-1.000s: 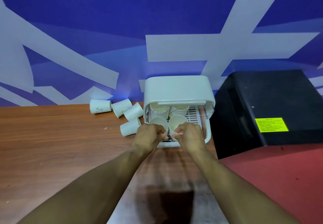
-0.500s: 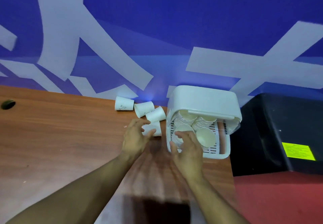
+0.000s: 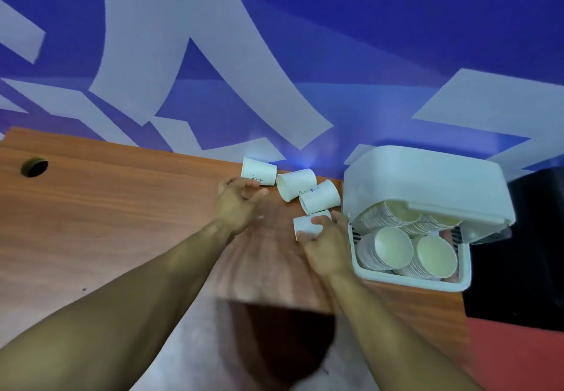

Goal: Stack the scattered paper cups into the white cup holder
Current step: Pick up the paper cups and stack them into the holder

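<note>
White cup holder [image 3: 427,176] on the wooden surface [image 3: 122,207], lid raised, packed with stacks of paper cups [image 3: 393,250] lying mouths outward. Just beside it the right hand [image 3: 326,244] has its grip curled round a loose cup [image 3: 305,224]. The left hand [image 3: 238,204] has a slack, empty grip near three fallen cups [image 3: 296,186].

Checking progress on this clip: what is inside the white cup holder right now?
Four stacks of nested paper cups sit in the cup holder, two front, two behind. The lid covers part of the rear stacks; cup counts cannot be told.
</note>
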A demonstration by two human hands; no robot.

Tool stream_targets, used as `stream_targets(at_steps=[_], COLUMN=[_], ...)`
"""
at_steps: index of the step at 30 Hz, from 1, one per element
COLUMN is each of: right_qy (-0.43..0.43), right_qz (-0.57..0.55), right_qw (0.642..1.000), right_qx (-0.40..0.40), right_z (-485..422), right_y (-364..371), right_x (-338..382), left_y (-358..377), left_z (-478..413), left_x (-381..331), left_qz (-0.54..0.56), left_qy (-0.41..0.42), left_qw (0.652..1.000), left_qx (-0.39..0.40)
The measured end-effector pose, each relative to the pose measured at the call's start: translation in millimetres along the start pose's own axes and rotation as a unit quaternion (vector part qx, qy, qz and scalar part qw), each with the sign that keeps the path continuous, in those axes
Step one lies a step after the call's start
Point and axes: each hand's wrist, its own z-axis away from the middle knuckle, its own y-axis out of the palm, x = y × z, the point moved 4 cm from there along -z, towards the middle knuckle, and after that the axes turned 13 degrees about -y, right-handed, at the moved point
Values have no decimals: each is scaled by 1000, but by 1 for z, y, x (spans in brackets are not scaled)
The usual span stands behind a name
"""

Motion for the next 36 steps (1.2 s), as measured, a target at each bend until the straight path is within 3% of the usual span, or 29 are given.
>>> stream_targets(at_steps=[5,11,20,28,36], right_qy=[79,97,53,-48,-128], right_qz=[-5,-12,-22,-71,-51], right_qw=[996,995,998,987,965], right_qx=[29,12,-33,-136,-222], right_z=[-8,-10,-4,38,93], right_y=[16,23,9,-39,-116], right_x=[-16,-25,-22,10,10], left_y=[4,9,-5,-16,17], left_z=[-31,-72,-50,36,131], left_x=[3,16,32,-10,-56], left_qz=[0,26,63,15,-46], left_qy=[-9,-55,-89,66,192], left_qw=[999,996,993,995,979], left_qx=[38,63,-44,-78,-51])
